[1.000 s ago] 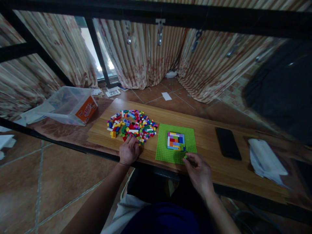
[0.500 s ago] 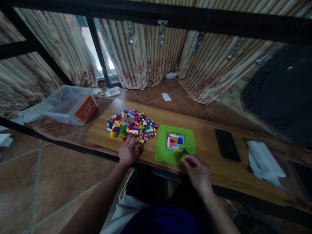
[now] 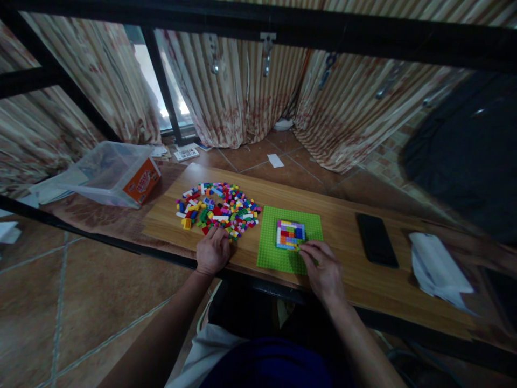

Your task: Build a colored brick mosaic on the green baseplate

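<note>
A green baseplate (image 3: pixel 270 242) lies on the wooden tabletop (image 3: pixel 343 237) with a small square of coloured bricks (image 3: pixel 290 234) built on it. My right hand (image 3: pixel 323 269) rests on the plate's near right part, fingers pinched together at the lower right corner of that square; what they hold is too small to name. My left hand (image 3: pixel 213 250) lies curled on the table at the near edge of a heap of loose coloured bricks (image 3: pixel 218 207), touching the closest pieces.
A black phone (image 3: pixel 375 231) lies right of the baseplate, and white cloth (image 3: pixel 438 264) beyond it. A clear plastic tub with an orange label (image 3: pixel 117 175) sits on its side at the left. Curtains and a black frame bar (image 3: pixel 283 27) stand behind.
My right hand has moved from the near edge of the baseplate up to the corner of the brick square. The left hand has stayed by the heap.
</note>
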Available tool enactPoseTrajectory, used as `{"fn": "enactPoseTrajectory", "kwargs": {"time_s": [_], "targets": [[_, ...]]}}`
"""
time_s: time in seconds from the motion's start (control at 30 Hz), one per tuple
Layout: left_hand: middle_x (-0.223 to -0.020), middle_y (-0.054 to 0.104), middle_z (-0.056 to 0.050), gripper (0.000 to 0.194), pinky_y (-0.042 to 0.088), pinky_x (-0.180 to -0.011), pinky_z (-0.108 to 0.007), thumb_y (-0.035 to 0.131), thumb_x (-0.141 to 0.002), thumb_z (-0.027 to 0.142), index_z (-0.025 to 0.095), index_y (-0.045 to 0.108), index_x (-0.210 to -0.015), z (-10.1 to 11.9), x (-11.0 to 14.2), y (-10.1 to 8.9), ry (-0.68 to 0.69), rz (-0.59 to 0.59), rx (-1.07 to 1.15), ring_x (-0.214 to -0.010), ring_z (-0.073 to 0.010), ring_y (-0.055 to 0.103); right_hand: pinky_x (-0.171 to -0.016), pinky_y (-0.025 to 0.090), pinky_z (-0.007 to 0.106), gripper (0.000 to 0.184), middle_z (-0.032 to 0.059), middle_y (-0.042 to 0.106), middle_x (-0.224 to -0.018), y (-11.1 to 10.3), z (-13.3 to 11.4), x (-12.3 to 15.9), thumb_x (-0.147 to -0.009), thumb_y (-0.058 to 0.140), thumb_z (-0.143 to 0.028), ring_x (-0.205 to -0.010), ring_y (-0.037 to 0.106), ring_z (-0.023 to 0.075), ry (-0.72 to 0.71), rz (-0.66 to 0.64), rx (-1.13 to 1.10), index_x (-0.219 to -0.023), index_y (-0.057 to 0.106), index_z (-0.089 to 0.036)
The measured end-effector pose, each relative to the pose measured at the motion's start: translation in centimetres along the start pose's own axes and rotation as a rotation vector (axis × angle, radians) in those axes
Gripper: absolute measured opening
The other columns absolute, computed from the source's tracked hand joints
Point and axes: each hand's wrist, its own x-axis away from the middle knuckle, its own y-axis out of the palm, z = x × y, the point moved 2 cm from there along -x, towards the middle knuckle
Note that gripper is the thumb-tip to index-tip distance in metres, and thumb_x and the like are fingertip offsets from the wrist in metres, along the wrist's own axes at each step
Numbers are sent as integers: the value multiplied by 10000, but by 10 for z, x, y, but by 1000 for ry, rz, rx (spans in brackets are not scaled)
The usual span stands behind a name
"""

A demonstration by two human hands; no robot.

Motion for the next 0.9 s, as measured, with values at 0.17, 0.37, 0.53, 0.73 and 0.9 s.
{"fn": "enactPoseTrajectory", "kwargs": {"time_s": [0.17,0.37,0.53,0.73,0.9], "targets": [[-771,586,-32,169,394,-595,-246,424,-837,152,202,567,-763,0,0,0,-3,-7,-7,-692,-153,562,-860,500,404,247,68,635,-1000,5,1,-1,-880,516,-365,-929,597,218,-3,-3,7,-889,735,-251],[-758,580,-31,179,410,-598,-244,410,-850,163,201,564,-768,-1,0,-1,19,3,19,-682,-151,564,-840,502,394,241,69,632,-998,5,4,-4,-887,509,-348,-920,586,222,-59,-47,63,-878,729,-248],[-769,581,-32,191,436,-637,-243,395,-867,178,203,561,-775,-2,0,0,27,-4,46,-726,-155,579,-851,499,391,216,66,632,-1030,6,6,-7,-874,531,-336,-930,594,221,-65,-52,60,-849,723,-240],[-759,577,-27,173,418,-614,-245,413,-853,167,203,562,-773,-1,1,0,30,8,25,-693,-151,569,-883,489,409,186,70,623,-1047,6,8,-6,-848,570,-350,-960,595,222,-15,-41,31,-900,708,-237],[-762,575,-26,167,406,-607,-241,416,-849,160,203,560,-776,0,1,-1,12,1,30,-684,-147,562,-834,508,403,298,104,601,-1080,3,12,-3,-842,568,-407,-956,591,222,94,37,-70,-1042,662,-206]]}}
